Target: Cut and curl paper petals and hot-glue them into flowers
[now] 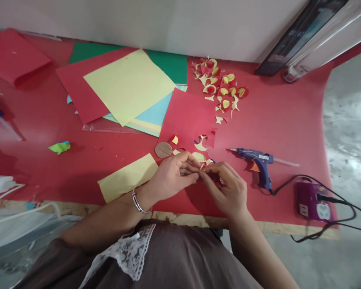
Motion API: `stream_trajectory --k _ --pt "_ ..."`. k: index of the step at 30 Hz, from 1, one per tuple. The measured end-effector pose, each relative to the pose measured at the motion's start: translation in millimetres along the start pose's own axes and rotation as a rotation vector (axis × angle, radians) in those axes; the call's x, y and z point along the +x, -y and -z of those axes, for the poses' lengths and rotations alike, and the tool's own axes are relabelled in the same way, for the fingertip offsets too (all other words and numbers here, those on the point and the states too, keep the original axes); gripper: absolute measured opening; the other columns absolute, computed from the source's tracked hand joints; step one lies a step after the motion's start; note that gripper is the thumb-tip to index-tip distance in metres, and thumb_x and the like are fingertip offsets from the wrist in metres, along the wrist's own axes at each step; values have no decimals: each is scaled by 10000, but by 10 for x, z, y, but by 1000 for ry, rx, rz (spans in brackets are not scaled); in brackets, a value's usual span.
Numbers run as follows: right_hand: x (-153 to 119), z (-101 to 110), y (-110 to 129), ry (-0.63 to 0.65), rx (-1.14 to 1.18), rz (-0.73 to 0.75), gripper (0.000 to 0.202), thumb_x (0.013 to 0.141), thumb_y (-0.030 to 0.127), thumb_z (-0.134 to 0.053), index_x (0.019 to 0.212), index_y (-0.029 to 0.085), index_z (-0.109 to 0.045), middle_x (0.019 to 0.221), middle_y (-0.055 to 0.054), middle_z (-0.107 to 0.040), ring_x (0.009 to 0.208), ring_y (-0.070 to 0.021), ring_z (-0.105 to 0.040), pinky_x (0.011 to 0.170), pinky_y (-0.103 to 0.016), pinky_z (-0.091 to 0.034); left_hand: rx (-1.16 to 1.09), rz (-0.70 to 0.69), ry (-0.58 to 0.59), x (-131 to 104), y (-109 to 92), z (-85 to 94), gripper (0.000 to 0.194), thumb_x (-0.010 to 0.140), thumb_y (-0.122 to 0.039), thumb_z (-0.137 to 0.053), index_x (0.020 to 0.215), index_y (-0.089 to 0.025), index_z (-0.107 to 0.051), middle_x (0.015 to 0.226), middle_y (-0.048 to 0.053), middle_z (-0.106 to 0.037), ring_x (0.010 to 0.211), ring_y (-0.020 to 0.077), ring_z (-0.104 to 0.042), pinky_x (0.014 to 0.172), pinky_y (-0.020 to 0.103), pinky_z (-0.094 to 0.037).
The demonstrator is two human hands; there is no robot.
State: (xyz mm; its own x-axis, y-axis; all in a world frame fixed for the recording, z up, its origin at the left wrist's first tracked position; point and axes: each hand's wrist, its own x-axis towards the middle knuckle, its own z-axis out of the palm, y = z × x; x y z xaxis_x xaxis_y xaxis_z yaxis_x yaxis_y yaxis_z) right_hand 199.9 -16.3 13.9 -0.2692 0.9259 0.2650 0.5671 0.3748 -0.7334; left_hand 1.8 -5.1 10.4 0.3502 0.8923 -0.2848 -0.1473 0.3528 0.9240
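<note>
Head view, held piece: a small paper piece (pixel 201 167), yellowish, sits just below the centre of the frame, pinched where the two hands meet; it is so small and so covered that its shape is hard to read.
Head view, left hand: the left hand (pixel 172 176) comes in from the lower left, fingers curled, its fingertips (pixel 195 164) closed on the piece from the left side.
Head view, right hand: the right hand (pixel 228 189) comes in from the lower right, fingers bent in, its tips meeting the same piece from the right; it seems to have hold of it too.
Head view, key relation: the piece lies between the two hands, touching both, neither clearly nearer.
Head view, axis and pointing: the visible sliver appears to run up and down the frame, tip toward the top, though I cannot be sure.
Head view, glue gun: a blue glue gun (pixel 257 160) lies on the red surface (pixel 289 116) just right of the right hand, nozzle pointing left, long axis across the frame.
Head view, upper centre: a heap of red and yellow cut shapes (pixel 219 86) lies well apart from the hands.
Head view, upper left: coloured paper sheets (pixel 129 86) lie fanned out.
</note>
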Motion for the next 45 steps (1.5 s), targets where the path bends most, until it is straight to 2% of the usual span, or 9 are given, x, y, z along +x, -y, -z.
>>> stream_trajectory --k 5,18,28,35,38,41,45 --pt "-4 -13 -6 -19 -5 -53 100 1001 225 -703 901 231 -697 810 -8 -714 700 -150 -654 640 -279 -514 70 -7 -45 2 -28 -11 201 858 -159 -795 965 -176 -627 917 16 -745 878 128 -774 812 228 -613" --pt "-2 -17 7 1 25 -133 151 1016 303 -690 884 230 -700 812 -15 -730 678 -155 -639 630 -287 -513 78 6 -42 -2 -39 -15 171 877 -143 -772 948 -178 -620 820 10 -740 793 135 -765 770 251 -615" --pt "-6 -10 -13 0 86 -138 129 1011 259 -708 886 228 -719 800 6 -719 655 -130 -612 611 -269 -481 258 -67 -45 -22 -11 -27 164 872 -120 -715 966 -198 -606 915 11 -772 869 139 -780 810 239 -602" --pt "-30 19 -7 -4 85 -133 164 1018 247 -672 858 225 -703 766 2 -690 649 -139 -600 620 -282 -491 281 1 35 -38 -32 -20 108 909 -175 -695 992 -204 -633 888 18 -786 862 165 -783 775 258 -599" --pt "-49 60 4 -39 76 -154 167 1014 252 -682 849 230 -695 762 11 -679 635 -133 -581 608 -276 -481 378 32 92 -55 -92 -16 69 930 -192 -676 985 -206 -638 846 14 -764 810 163 -762 728 259 -587" --pt "-78 84 19 -52 75 -177 182 1004 265 -696 826 231 -682 758 13 -670 629 -131 -573 608 -276 -479 449 -57 65 -65 -143 -19 107 919 -213 -705 993 -210 -629 922 27 -762 839 161 -750 728 255 -583" --pt "-107 59 47 -15 80 -178 176 1004 283 -692 837 229 -705 733 12 -670 620 -136 -582 599 -276 -483 387 -167 43 -50 -130 -31 176 913 -253 -751 1032 -213 -628 1019 44 -763 905 163 -745 816 273 -603"
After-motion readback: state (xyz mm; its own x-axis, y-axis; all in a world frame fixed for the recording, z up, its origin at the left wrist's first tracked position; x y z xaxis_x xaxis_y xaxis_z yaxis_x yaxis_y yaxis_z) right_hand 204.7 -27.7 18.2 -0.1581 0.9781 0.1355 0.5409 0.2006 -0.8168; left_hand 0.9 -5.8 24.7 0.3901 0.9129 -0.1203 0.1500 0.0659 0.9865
